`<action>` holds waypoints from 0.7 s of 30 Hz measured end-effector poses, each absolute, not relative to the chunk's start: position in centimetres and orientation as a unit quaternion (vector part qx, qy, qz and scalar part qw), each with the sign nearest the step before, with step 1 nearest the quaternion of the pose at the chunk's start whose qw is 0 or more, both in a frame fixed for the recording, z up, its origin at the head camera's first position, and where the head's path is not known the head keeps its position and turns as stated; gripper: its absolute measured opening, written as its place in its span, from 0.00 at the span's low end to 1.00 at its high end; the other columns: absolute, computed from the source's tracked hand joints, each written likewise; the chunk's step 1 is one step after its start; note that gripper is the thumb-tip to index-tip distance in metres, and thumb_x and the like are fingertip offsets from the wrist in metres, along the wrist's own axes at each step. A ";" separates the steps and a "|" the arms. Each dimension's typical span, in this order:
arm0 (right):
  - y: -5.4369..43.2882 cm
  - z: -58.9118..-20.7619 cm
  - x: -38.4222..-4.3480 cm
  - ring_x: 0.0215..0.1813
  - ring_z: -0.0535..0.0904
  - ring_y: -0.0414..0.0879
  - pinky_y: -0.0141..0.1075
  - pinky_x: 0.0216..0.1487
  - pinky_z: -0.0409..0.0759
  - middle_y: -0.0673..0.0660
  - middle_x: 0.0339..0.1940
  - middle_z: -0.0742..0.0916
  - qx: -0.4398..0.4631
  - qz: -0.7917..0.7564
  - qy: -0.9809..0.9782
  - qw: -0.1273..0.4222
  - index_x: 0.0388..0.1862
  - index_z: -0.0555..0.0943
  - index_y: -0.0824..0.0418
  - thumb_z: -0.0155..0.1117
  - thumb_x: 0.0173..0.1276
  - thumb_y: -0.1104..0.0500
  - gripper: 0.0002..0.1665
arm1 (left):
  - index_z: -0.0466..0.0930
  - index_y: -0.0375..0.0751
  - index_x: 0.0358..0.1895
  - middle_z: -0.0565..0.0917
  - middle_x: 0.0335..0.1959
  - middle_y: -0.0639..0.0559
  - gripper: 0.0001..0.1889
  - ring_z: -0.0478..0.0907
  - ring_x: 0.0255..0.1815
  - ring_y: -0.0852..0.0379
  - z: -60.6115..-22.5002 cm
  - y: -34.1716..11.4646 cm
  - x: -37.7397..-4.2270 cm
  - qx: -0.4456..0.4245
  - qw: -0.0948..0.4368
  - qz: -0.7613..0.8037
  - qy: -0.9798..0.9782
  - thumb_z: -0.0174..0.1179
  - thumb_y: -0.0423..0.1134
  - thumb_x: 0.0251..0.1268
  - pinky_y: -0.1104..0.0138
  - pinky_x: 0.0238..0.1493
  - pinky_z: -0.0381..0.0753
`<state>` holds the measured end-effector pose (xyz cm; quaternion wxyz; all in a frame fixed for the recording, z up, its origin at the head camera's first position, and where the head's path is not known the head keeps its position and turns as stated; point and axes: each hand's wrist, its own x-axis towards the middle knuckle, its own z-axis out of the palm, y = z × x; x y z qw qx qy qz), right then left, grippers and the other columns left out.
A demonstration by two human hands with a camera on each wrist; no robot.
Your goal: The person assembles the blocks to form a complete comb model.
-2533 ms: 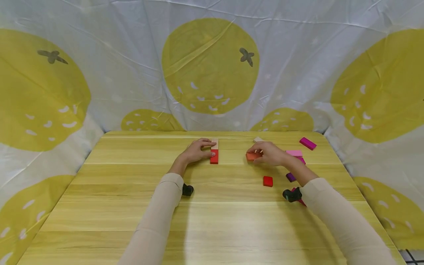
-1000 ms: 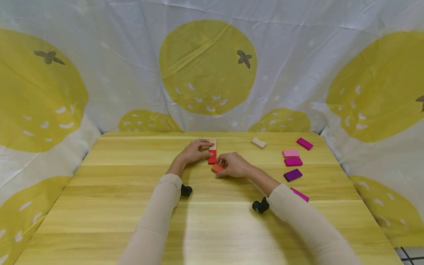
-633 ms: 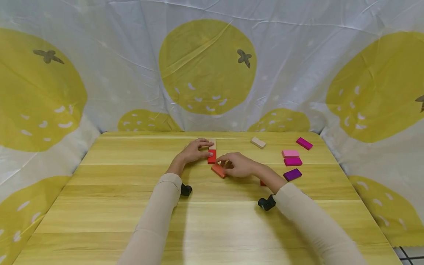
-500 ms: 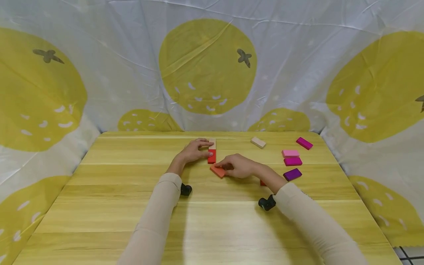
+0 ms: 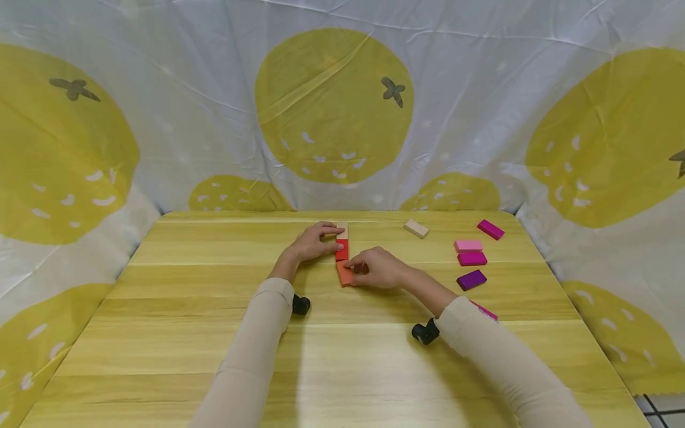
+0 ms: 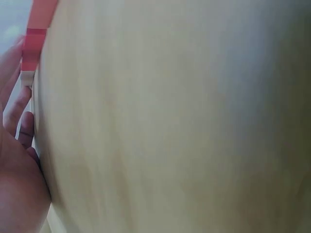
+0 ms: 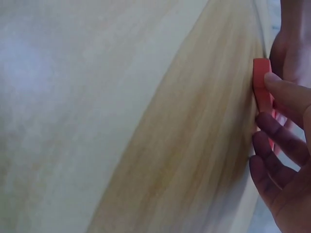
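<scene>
In the head view, a short column of blocks runs down the table: a cream block point(image 5: 342, 230) at the far end, a red block point(image 5: 342, 250) in the middle, an orange block point(image 5: 344, 274) at the near end, slightly askew. My left hand point(image 5: 312, 243) rests on the first two, a fingertip on the cream one and the thumb on the red. From the right, my right hand point(image 5: 379, 268) pinches the orange block between thumb and finger, close against the red one. The right wrist view shows the thumb on this orange block point(image 7: 262, 73); the other fingers point(image 7: 267, 179) are loosely bent.
To the right on the wooden table point(image 5: 187, 356) lie a loose cream block point(image 5: 415, 229), a pink block point(image 5: 468, 246), a purple block point(image 5: 471, 280) and several magenta blocks point(image 5: 490, 229). One magenta block point(image 5: 484, 310) is partly behind the right sleeve. A patterned cloth point(image 5: 214, 107) hangs behind the table.
My right hand has brought the orange block leftward to the near end of the red block and turned it roughly in line. The left hand has stayed on the cream and red blocks.
</scene>
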<state>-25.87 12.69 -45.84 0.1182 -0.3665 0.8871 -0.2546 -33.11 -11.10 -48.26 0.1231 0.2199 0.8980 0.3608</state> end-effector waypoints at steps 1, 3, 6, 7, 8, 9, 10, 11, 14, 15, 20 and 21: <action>12.6 -45.9 -25.8 0.48 0.83 0.43 0.39 0.53 0.81 0.52 0.50 0.90 -0.362 -0.252 0.890 0.115 0.64 0.85 0.60 0.72 0.72 0.54 0.23 | 0.74 0.49 0.75 0.66 0.77 0.45 0.29 0.61 0.77 0.42 -48.3 -11.1 -33.1 0.219 0.124 0.362 0.898 0.66 0.47 0.73 0.41 0.74 0.56; 12.5 -46.0 -25.7 0.48 0.84 0.43 0.39 0.52 0.81 0.52 0.49 0.90 -0.357 -0.250 0.893 0.110 0.63 0.86 0.59 0.73 0.72 0.54 0.23 | 0.74 0.49 0.75 0.66 0.77 0.45 0.29 0.61 0.77 0.42 -48.3 -11.0 -33.2 0.217 0.125 0.365 0.897 0.66 0.47 0.73 0.42 0.74 0.57; 12.3 -46.0 -25.6 0.49 0.85 0.43 0.39 0.53 0.81 0.52 0.49 0.90 -0.348 -0.247 0.898 0.106 0.62 0.86 0.58 0.74 0.71 0.53 0.23 | 0.75 0.49 0.75 0.67 0.77 0.44 0.29 0.59 0.78 0.42 -48.3 -11.0 -33.2 0.217 0.123 0.364 0.898 0.67 0.46 0.73 0.43 0.74 0.57; 12.3 -46.0 -25.6 0.48 0.85 0.43 0.39 0.52 0.82 0.52 0.49 0.90 -0.348 -0.245 0.899 0.103 0.62 0.86 0.59 0.74 0.71 0.53 0.23 | 0.75 0.49 0.75 0.67 0.77 0.45 0.29 0.59 0.78 0.42 -48.2 -11.0 -33.2 0.217 0.122 0.361 0.899 0.67 0.46 0.73 0.42 0.74 0.56; 12.2 -46.0 -25.6 0.48 0.85 0.43 0.39 0.52 0.82 0.52 0.48 0.90 -0.347 -0.243 0.900 0.100 0.62 0.86 0.58 0.74 0.71 0.53 0.23 | 0.75 0.49 0.75 0.67 0.77 0.45 0.29 0.60 0.78 0.42 -48.2 -11.0 -33.1 0.217 0.122 0.359 0.900 0.67 0.46 0.72 0.42 0.74 0.55; 12.1 -46.0 -25.6 0.48 0.85 0.43 0.38 0.52 0.81 0.52 0.48 0.90 -0.346 -0.240 0.902 0.098 0.62 0.86 0.58 0.74 0.71 0.52 0.23 | 0.75 0.49 0.75 0.67 0.77 0.45 0.29 0.59 0.78 0.42 -48.2 -11.0 -33.1 0.216 0.123 0.358 0.900 0.67 0.47 0.72 0.41 0.74 0.53; 12.0 -46.0 -25.6 0.47 0.85 0.42 0.38 0.51 0.81 0.52 0.48 0.90 -0.343 -0.237 0.904 0.096 0.62 0.86 0.58 0.74 0.70 0.52 0.24 | 0.75 0.50 0.75 0.67 0.77 0.45 0.29 0.60 0.77 0.42 -48.1 -11.0 -33.1 0.215 0.124 0.356 0.901 0.67 0.47 0.72 0.40 0.74 0.52; 12.0 -46.1 -25.5 0.47 0.85 0.42 0.38 0.51 0.81 0.51 0.48 0.90 -0.342 -0.235 0.905 0.093 0.61 0.87 0.58 0.74 0.70 0.51 0.24 | 0.74 0.50 0.75 0.66 0.77 0.45 0.30 0.61 0.77 0.41 -48.1 -11.0 -33.1 0.214 0.125 0.356 0.901 0.67 0.47 0.72 0.39 0.74 0.52; 11.8 -46.3 -25.5 0.45 0.84 0.41 0.37 0.49 0.81 0.50 0.46 0.90 -0.336 -0.231 0.910 0.081 0.61 0.87 0.57 0.75 0.70 0.49 0.24 | 0.74 0.50 0.75 0.66 0.78 0.46 0.30 0.64 0.76 0.41 -48.0 -11.0 -33.1 0.214 0.123 0.353 0.903 0.67 0.48 0.73 0.39 0.73 0.52; 11.8 -46.3 -25.5 0.45 0.84 0.40 0.37 0.49 0.81 0.50 0.46 0.90 -0.334 -0.231 0.911 0.078 0.60 0.87 0.57 0.75 0.69 0.49 0.24 | 0.74 0.50 0.75 0.66 0.78 0.46 0.30 0.64 0.76 0.42 -48.0 -11.0 -33.1 0.214 0.123 0.351 0.904 0.66 0.48 0.73 0.39 0.73 0.53; 11.8 -46.3 -25.4 0.40 0.83 0.39 0.36 0.44 0.81 0.48 0.43 0.90 -0.327 -0.230 0.914 0.066 0.59 0.88 0.56 0.76 0.68 0.47 0.24 | 0.73 0.50 0.76 0.66 0.78 0.46 0.30 0.58 0.78 0.41 -48.1 -10.8 -33.2 0.215 0.119 0.342 0.907 0.65 0.49 0.74 0.37 0.73 0.50; 11.8 -46.3 -25.4 0.39 0.82 0.38 0.36 0.44 0.81 0.48 0.42 0.90 -0.327 -0.231 0.914 0.065 0.59 0.88 0.56 0.76 0.68 0.47 0.24 | 0.73 0.51 0.76 0.66 0.78 0.46 0.30 0.57 0.79 0.41 -48.1 -10.8 -33.2 0.214 0.120 0.341 0.908 0.65 0.49 0.74 0.37 0.73 0.49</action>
